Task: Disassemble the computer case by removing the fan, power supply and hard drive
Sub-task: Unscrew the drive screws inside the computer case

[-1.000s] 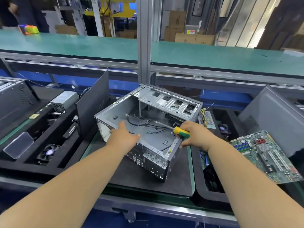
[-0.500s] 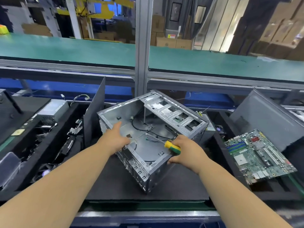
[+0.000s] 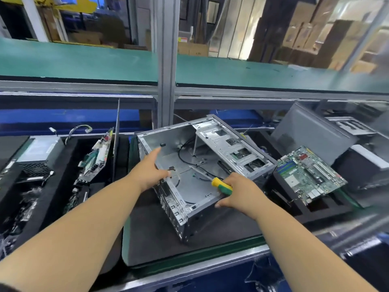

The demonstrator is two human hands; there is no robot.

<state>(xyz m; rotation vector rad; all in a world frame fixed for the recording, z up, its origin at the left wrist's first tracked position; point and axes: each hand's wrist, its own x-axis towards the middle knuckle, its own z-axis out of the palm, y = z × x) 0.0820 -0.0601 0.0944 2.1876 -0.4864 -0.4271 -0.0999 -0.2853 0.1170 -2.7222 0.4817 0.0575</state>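
Observation:
An open grey metal computer case (image 3: 210, 157) lies on its side on the dark mat, its inside bare except for loose black cables and a drive cage at the right. My left hand (image 3: 150, 171) grips the case's near left wall, thumb up along the edge. My right hand (image 3: 235, 193) holds a yellow and green screwdriver (image 3: 221, 185) whose shaft points into the case, and its fingers also rest on the case's near right rim. A grey power supply (image 3: 40, 152) sits in the black foam tray at the left.
A green motherboard (image 3: 307, 171) lies on the black foam tray at the right, with a grey panel (image 3: 311, 133) behind it. A circuit board (image 3: 96, 157) and a dark upright panel (image 3: 116, 140) stand left of the case. A vertical aluminium post (image 3: 166, 60) rises behind.
The case has been turned and shifted right on the mat with both hands staying on it. The camera view has swung left and tilted.

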